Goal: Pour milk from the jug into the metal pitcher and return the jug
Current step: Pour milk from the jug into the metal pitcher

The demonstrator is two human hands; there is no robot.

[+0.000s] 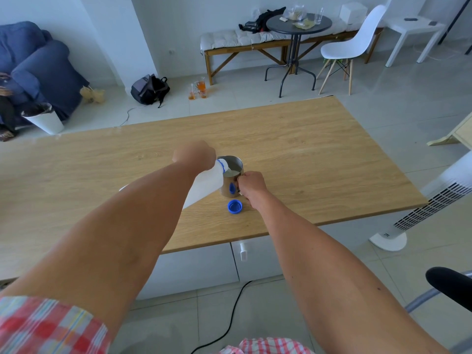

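While the left hand (194, 155) grips the milk jug (204, 186) and tips it steeply, the jug's mouth, ringed in blue, rests over the rim of the metal pitcher (232, 176), and a thin stream of milk runs into it. Most of the jug is covered by the left forearm, so only its neck and one white flank show, with a sliver of its base at about 9 o'clock from the pitcher; how the fingers wrap it cannot be seen, since only the back of the fist faces the camera. A pale pool of milk shows inside the pitcher, though its level is hard to judge. The right hand (251, 185) is closed on the pitcher's handle at 3 o'clock, hiding the handle almost wholly. A blue smear on the pitcher's wall looks like a reflection. The blue cap (235, 206) lies open side up on the wooden table (332, 159), just beside the pitcher at 6 o'clock and apart from it. At the bottom edge, checked sleeves (43, 328) are cut off and blurred
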